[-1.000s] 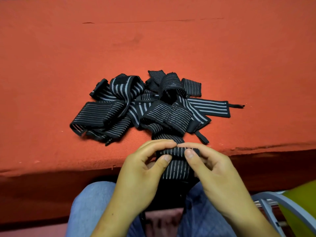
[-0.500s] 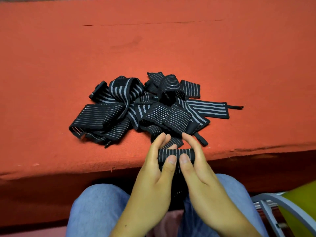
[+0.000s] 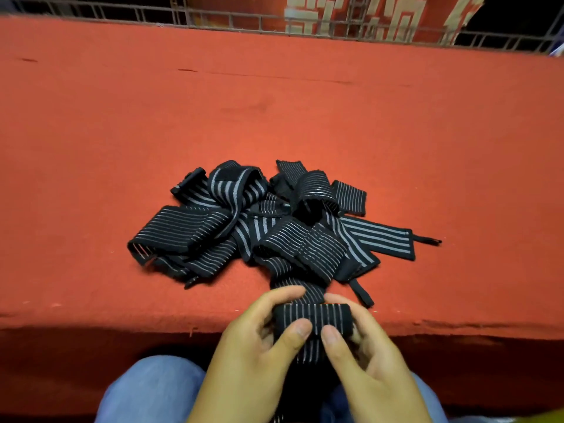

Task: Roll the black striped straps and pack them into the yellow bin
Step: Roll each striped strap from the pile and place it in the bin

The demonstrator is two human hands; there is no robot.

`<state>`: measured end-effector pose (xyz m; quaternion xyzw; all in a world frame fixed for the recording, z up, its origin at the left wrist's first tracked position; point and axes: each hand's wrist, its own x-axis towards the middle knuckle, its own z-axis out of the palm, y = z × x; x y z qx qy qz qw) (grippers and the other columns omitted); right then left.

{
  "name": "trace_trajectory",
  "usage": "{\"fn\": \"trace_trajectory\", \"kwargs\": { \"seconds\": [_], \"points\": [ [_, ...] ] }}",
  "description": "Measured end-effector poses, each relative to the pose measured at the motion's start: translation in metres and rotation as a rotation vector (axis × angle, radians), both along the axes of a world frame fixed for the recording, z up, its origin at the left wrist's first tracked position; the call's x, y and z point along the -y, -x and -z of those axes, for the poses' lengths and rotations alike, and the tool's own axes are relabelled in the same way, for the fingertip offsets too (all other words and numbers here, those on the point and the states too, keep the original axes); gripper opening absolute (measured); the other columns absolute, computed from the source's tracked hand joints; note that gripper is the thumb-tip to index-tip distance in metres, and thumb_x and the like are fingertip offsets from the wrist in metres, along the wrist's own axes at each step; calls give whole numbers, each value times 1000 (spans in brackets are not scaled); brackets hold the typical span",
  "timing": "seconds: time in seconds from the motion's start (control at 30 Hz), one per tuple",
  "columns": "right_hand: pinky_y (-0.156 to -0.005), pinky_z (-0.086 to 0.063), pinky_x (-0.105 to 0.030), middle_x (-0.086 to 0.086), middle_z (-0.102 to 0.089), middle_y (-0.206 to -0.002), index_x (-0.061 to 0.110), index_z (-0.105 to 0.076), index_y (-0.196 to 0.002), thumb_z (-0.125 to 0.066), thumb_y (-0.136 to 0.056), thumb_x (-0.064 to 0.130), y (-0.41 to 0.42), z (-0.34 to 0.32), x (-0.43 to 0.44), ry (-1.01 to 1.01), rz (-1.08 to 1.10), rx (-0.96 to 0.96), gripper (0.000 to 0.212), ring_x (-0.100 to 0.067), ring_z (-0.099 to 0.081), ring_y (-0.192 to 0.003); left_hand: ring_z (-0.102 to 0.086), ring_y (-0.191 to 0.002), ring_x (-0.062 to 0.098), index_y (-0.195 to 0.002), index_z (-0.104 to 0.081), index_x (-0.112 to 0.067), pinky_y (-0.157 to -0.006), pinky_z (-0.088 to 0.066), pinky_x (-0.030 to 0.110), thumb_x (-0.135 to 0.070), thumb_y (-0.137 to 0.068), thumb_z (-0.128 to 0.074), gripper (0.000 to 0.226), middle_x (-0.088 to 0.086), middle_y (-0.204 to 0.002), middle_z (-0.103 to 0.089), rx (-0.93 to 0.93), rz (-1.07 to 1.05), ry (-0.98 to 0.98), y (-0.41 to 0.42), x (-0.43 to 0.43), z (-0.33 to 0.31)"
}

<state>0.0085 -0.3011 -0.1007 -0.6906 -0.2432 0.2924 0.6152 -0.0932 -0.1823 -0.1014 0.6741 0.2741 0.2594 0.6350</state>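
Observation:
A partly rolled black strap with thin white stripes (image 3: 312,315) sits between both hands at the table's near edge. My left hand (image 3: 259,352) grips its left end, thumb on the front and fingers curled over the top. My right hand (image 3: 363,355) grips the right end the same way. The strap's loose tail hangs down between the hands toward my lap. A pile of several unrolled black striped straps (image 3: 274,227) lies on the red table just beyond. Only a sliver of yellow (image 3: 546,418) shows at the bottom right corner.
The red cloth-covered table (image 3: 274,117) stretches far and wide around the pile. A metal grid fence (image 3: 213,16) and a red banner stand behind its far edge. My jeans-clad legs (image 3: 152,389) are below the near edge.
The roll has grown thicker and risen toward the table edge. My fingers went from flat against the strap to curled round the roll. The camera has tilted up, showing the fence.

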Motion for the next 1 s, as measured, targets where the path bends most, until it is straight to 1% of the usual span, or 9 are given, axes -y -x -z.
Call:
{"fn": "trace_trajectory", "kwargs": {
  "seconds": [0.1,0.2,0.3,0.4,0.5,0.63,0.8,0.93,1.0],
  "points": [
    [-87,-57,-25,-1,-82,-101,23,-76,-110,-64,-84,35,-6,-2,-1,-10,-9,-53,31,-17,-76,-103,-76,-85,9,-98,-77,-36,-73,-54,14,4,-88,-72,42,-2,-94,-80,22,11,-20,0,-3,-5],
    [-85,-60,-39,-2,-82,-93,39,-77,-107,-58,-81,53,-10,-8,-2,38,-89,-35,35,-21,-77,-90,-75,-83,10,-96,-76,-38,-73,-56,18,1,-88,-73,40,-2,-93,-79,27,17,-58,1,-5,-9],
    [-58,-52,-27,-5,-71,-61,48,-76,-94,-52,-77,65,-10,-15,-3,97,-98,-9,34,-18,-63,-55,-74,-86,11,-97,-75,-39,-77,-57,22,-3,-90,-73,37,-4,-94,-78,22,19,-94,3,-7,-11],
    [-47,-41,-21,-6,-55,-45,32,-73,-73,-48,-77,68,-8,-22,-5,114,-96,-19,44,-15,-52,-42,-73,-90,9,-99,-74,-39,-81,-56,25,-5,-91,-73,35,-8,-98,-77,0,41,-146,4,-9,-10],
    [-43,-36,-17,0,-49,-44,15,-68,-76,-52,-85,56,-6,-21,-6,99,-47,-56,45,-10,-44,-40,-72,-98,5,-101,-75,-34,-88,-55,24,-5,-90,-74,32,-13,-104,-77,-12,64,-195,5,-10,-8],
    [-46,-38,-16,7,-52,-50,18,-72,-85,-55,-103,28,-5,-10,-4,55,-18,-57,27,-5,-45,-44,-71,-101,4,-104,-76,-29,-96,-56,32,-7,-90,-77,26,-13,-108,-76,-40,136,-204,7,-13,-4],
    [-52,-42,-14,19,-63,-61,21,-71,-113,-55,-104,9,-5,0,1,88,-45,26,22,3,-52,-52,-67,-100,-3,-112,-73,-27,-90,-48,16,-18,-98,-68,18,-15,-108,-75,-38,134,-210,9,-14,1],
    [-59,-45,-15,27,-62,-61,28,-66,-123,-55,-104,8,-4,4,9,116,-104,58,30,5,-55,-59,-71,-105,8,-118,-71,-27,-98,-57,36,-16,-96,-71,25,-7,-112,-76,-55,151,-125,14,-14,8],
    [-59,-45,-14,25,-63,-61,28,-63,-127,-55,-105,11,-2,5,11,113,-132,35,29,4,-55,-60,-71,-108,10,-121,-70,-26,-100,-56,38,-12,-95,-72,30,-6,-114,-76,-45,133,-118,16,-14,11]
  ]
}}
